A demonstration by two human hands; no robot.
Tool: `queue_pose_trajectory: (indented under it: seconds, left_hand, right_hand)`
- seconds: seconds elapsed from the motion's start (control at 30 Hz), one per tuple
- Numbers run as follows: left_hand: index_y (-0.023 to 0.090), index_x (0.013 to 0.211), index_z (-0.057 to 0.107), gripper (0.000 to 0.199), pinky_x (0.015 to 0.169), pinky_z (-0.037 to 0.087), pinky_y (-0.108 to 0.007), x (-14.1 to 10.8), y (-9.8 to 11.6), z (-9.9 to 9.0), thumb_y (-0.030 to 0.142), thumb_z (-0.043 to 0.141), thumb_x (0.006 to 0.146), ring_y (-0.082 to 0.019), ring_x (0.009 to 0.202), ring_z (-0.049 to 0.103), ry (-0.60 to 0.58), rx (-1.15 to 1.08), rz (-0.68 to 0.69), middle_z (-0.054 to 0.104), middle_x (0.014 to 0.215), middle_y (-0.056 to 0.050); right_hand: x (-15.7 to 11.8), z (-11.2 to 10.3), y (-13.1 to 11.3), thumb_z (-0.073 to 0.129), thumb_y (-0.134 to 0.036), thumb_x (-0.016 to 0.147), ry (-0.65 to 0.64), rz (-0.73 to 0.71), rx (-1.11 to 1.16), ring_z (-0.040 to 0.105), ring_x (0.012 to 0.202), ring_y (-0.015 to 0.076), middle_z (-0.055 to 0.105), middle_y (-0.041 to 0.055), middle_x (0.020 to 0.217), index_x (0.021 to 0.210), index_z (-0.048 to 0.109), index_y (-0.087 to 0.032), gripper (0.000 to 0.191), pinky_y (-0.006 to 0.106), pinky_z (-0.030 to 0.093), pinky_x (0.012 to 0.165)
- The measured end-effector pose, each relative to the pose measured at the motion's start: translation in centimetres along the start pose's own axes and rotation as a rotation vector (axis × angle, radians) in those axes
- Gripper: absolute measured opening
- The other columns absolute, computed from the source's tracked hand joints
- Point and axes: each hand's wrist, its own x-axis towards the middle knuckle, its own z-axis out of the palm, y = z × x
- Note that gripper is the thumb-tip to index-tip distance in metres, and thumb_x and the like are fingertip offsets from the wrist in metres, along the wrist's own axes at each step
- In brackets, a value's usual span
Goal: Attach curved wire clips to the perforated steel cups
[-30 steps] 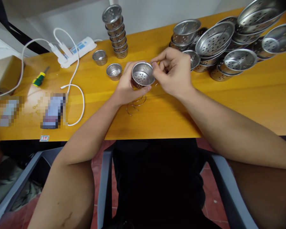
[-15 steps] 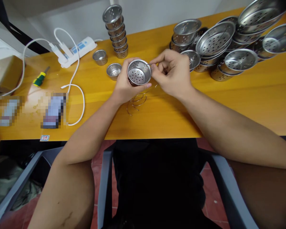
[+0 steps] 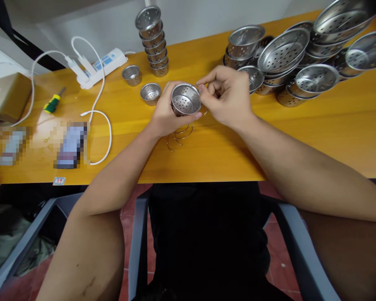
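My left hand (image 3: pixel 167 113) is wrapped around a perforated stainless-steel cup (image 3: pixel 186 100), its mouth tilted toward me. At the cup's right rim, my right hand (image 3: pixel 227 94) pinches a thin metal wire between thumb and index finger; little of the wire shows. Beneath my left hand, several curled thin wires (image 3: pixel 183 134) lie on the table. Two small perforated cups, one nearer (image 3: pixel 150 93) and one farther (image 3: pixel 132 75), stand to the left of the held cup.
A tall stack of perforated cups (image 3: pixel 156 46) stands at the back. More cups and larger perforated bowls (image 3: pixel 283 52) are piled at right. Leftward are a power strip (image 3: pixel 103 67) with white cables, a screwdriver (image 3: pixel 53 102), a phone (image 3: pixel 71 146) and a cardboard box (image 3: pixel 15 98).
My left hand has moved the cup slightly right and toward me, closer to the right fingertips. My right hand has stayed almost still, its pinch kept.
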Motion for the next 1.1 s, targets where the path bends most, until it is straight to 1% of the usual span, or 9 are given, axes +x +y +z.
queue_pose_trajectory:
  seconds: [0.2, 0.33, 0.43, 0.53, 0.63, 0.73, 0.8, 0.97, 1.1]
  left_hand:
    - [0.034, 0.176, 0.051, 0.116, 0.13, 0.072, -0.062, -0.3, 0.5, 0.2, 0.101, 0.101, 0.095, -0.037, 0.144, 0.085, -0.063, -0.008, 0.005, 0.073, 0.154, -0.009]
    - [0.039, 0.181, 0.043, 0.112, 0.135, 0.07, -0.062, -0.3, 0.9, 0.3, 0.088, 0.104, 0.102, -0.036, 0.149, 0.084, -0.084, -0.007, 0.015, 0.071, 0.157, -0.008]
    - [0.041, 0.183, 0.039, 0.115, 0.134, 0.072, -0.063, -0.3, 0.9, 0.3, 0.089, 0.104, 0.101, -0.037, 0.152, 0.084, -0.091, 0.013, 0.025, 0.068, 0.159, -0.007]
    - [0.042, 0.184, 0.037, 0.122, 0.134, 0.072, -0.064, -0.4, 0.8, 0.3, 0.099, 0.101, 0.097, -0.038, 0.154, 0.083, -0.114, 0.028, 0.023, 0.066, 0.161, -0.008]
    - [0.039, 0.18, 0.04, 0.126, 0.128, 0.074, -0.06, -0.4, 1.0, 0.5, 0.114, 0.09, 0.092, -0.036, 0.148, 0.086, -0.075, -0.053, 0.061, 0.068, 0.158, -0.009]
    - [0.038, 0.174, 0.046, 0.121, 0.116, 0.079, -0.053, -0.2, 1.6, 0.8, 0.118, 0.086, 0.091, -0.032, 0.136, 0.089, -0.009, -0.151, 0.091, 0.072, 0.154, -0.008]
    - [0.037, 0.171, 0.049, 0.118, 0.114, 0.079, -0.053, -0.2, 2.2, 0.9, 0.118, 0.083, 0.093, -0.031, 0.132, 0.09, 0.002, -0.124, 0.078, 0.074, 0.151, -0.007]
    - [0.035, 0.164, 0.058, 0.11, 0.119, 0.079, -0.057, -0.1, 3.5, 0.7, 0.113, 0.091, 0.093, -0.031, 0.126, 0.092, -0.105, -0.003, 0.004, 0.078, 0.137, -0.003]
    - [0.033, 0.16, 0.062, 0.11, 0.123, 0.077, -0.061, 0.0, 4.4, 0.6, 0.108, 0.1, 0.09, -0.032, 0.126, 0.092, -0.155, -0.022, -0.037, 0.079, 0.132, -0.003]
  right_hand:
    - [0.0, 0.1, 0.6, 0.104, -0.082, 0.102, 0.0, -0.035, -0.032, 0.054, 0.068, 0.0292, 0.052, 0.0005, 0.069, 0.102, 0.078, -0.037, 0.053, 0.048, 0.051, 0.064]
    - [0.0, 0.0, 0.7, 0.105, -0.077, 0.104, -0.011, -0.047, -0.042, 0.054, 0.066, 0.0277, 0.052, -0.0007, 0.067, 0.102, 0.079, -0.036, 0.049, 0.047, 0.054, 0.066]
    - [0.0, -0.2, 0.6, 0.104, -0.08, 0.104, -0.008, -0.051, -0.058, 0.055, 0.066, 0.0281, 0.053, -0.0005, 0.068, 0.101, 0.079, -0.036, 0.051, 0.046, 0.053, 0.066]
    - [0.0, -0.2, 0.6, 0.105, -0.08, 0.104, -0.014, -0.038, -0.076, 0.057, 0.067, 0.0286, 0.053, -0.0005, 0.069, 0.103, 0.079, -0.035, 0.052, 0.045, 0.054, 0.065]
    - [0.0, -0.2, 0.7, 0.107, -0.077, 0.105, -0.002, -0.037, -0.084, 0.057, 0.065, 0.0278, 0.053, -0.001, 0.069, 0.104, 0.079, -0.035, 0.05, 0.044, 0.055, 0.064]
    - [-0.1, 0.1, 0.6, 0.108, -0.071, 0.105, 0.006, -0.035, -0.084, 0.055, 0.063, 0.0266, 0.053, -0.0017, 0.068, 0.103, 0.079, -0.035, 0.046, 0.043, 0.055, 0.062]
    - [-0.1, 0.3, 0.3, 0.109, -0.066, 0.104, 0.008, -0.024, -0.076, 0.055, 0.061, 0.0259, 0.053, -0.0022, 0.066, 0.103, 0.079, -0.035, 0.042, 0.042, 0.053, 0.06]
    - [-0.2, 0.6, -0.3, 0.107, -0.05, 0.102, -0.03, 0.029, 0.007, 0.049, 0.056, 0.0217, 0.061, -0.0016, 0.068, 0.097, 0.084, -0.034, 0.029, 0.038, 0.04, 0.052]
    - [-0.2, 0.9, -0.1, 0.103, -0.041, 0.104, -0.047, 0.066, 0.062, 0.055, 0.057, 0.022, 0.072, 0.0008, 0.073, 0.095, 0.086, -0.032, 0.021, 0.038, 0.037, 0.051]
